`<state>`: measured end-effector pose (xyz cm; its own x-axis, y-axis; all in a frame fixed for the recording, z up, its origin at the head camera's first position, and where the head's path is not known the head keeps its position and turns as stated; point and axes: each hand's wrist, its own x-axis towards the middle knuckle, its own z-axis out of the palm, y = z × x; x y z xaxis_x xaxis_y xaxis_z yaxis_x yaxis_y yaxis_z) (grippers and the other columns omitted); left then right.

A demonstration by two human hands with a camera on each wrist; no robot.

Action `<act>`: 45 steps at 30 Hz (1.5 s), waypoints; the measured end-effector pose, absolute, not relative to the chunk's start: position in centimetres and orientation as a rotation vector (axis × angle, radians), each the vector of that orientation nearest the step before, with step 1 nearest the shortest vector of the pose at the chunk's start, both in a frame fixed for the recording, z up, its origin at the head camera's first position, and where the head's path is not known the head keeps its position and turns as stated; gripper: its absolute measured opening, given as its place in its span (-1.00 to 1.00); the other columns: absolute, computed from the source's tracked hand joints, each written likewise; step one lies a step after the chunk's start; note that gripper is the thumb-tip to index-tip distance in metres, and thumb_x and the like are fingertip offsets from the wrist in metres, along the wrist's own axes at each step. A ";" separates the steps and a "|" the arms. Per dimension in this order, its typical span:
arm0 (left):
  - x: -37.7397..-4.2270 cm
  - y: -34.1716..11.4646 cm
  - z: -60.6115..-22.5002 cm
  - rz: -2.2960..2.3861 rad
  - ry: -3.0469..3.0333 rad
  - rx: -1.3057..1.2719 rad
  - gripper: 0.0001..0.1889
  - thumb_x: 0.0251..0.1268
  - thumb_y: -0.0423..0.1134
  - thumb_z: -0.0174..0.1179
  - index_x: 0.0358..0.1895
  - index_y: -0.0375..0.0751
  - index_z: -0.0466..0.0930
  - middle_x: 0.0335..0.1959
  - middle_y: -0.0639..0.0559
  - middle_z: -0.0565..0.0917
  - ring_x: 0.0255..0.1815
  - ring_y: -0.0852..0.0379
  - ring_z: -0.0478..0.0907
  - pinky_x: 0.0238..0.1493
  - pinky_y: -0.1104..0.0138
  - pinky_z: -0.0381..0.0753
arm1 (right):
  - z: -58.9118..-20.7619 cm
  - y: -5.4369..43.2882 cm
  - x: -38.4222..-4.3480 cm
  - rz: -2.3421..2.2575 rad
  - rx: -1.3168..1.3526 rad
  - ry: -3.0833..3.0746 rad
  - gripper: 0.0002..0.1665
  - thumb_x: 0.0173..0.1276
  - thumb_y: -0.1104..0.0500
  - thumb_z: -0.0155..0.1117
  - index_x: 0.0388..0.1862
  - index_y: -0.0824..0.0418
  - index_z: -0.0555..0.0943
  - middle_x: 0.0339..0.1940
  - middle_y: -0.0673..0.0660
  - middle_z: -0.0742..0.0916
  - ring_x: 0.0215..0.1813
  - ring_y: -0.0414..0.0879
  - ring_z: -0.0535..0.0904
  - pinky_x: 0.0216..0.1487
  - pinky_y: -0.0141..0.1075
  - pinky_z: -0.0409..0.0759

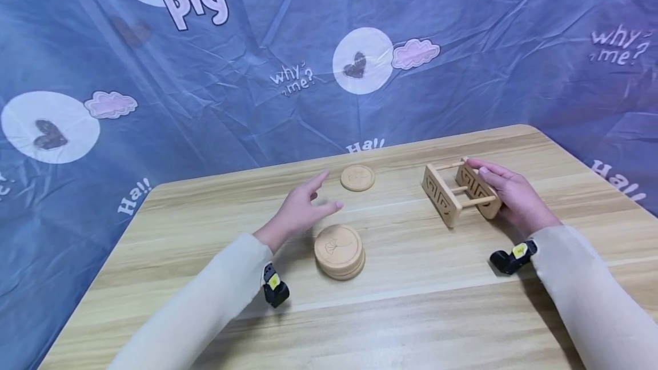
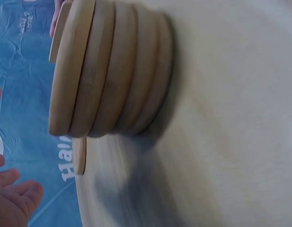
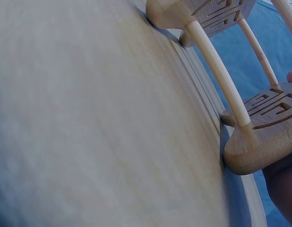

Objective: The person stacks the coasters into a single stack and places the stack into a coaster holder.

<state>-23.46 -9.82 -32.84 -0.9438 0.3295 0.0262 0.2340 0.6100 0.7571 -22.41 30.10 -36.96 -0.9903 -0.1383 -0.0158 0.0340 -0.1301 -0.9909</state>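
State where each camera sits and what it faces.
Head: on the head, looking forward and down at the table; left hand, right hand and both sleeves show.
Left wrist: worn there, facing the disc stack; left fingers show.
Right wrist: worn there, facing the wooden rack; right hand partly shows.
Shared: the wooden rack, in head and right wrist.

Head view | blue backdrop cloth (image 1: 308, 21) is carrying all words | "pig" (image 1: 193, 0) and, nearer centre, "why? me?" (image 1: 292, 79) are showing toward 11 o'clock | another "why? me?" toward 2 | "Ha!!" (image 1: 135, 196) is repeating at 9, 3 and mid-frame
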 end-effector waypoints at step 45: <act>-32.1 -7.4 -36.8 1.196 2.629 0.602 -0.12 -0.04 -0.20 0.39 0.40 -0.14 0.14 0.35 -0.13 0.31 0.28 -0.11 0.34 0.32 0.14 0.28 | -36.4 29.6 -22.1 -2.115 0.022 2.208 -0.36 0.38 -0.12 0.02 0.41 -0.01 0.24 0.14 -0.06 0.44 -0.05 -0.35 0.53 -0.09 -0.45 0.56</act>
